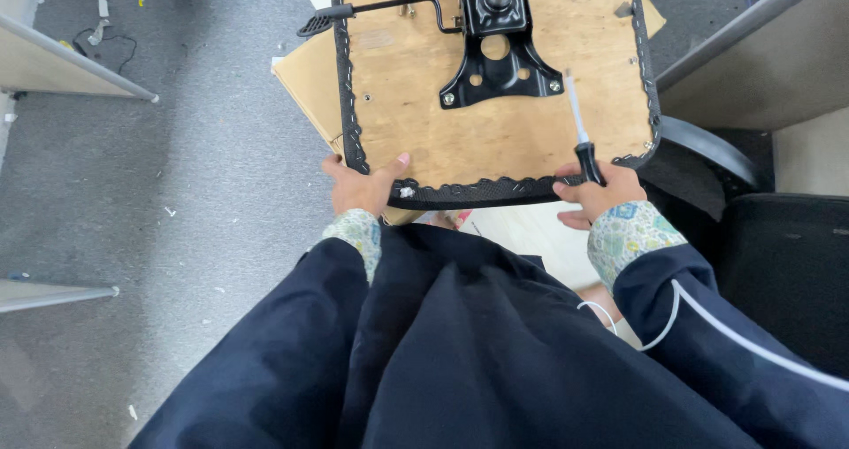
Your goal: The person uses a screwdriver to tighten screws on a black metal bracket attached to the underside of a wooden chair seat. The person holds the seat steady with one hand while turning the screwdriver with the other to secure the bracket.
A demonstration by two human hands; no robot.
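Observation:
An upturned chair seat (495, 135) shows its plywood underside, edged with stapled black mesh. A black metal mounting plate (500, 64) with a chrome post and a black lever (371, 8) is bolted to it. My left hand (363, 184) grips the seat's near left corner, thumb on the wood. My right hand (601, 192) holds the near right edge and also clasps a screwdriver (579, 130) with a black handle, its shaft pointing away over the wood.
Grey carpet (195, 192) lies to the left, with small debris. A flat cardboard sheet (309, 82) lies under the seat. A black chair part (778, 254) sits at right, below a beige partition (743, 69). My dark coat fills the bottom.

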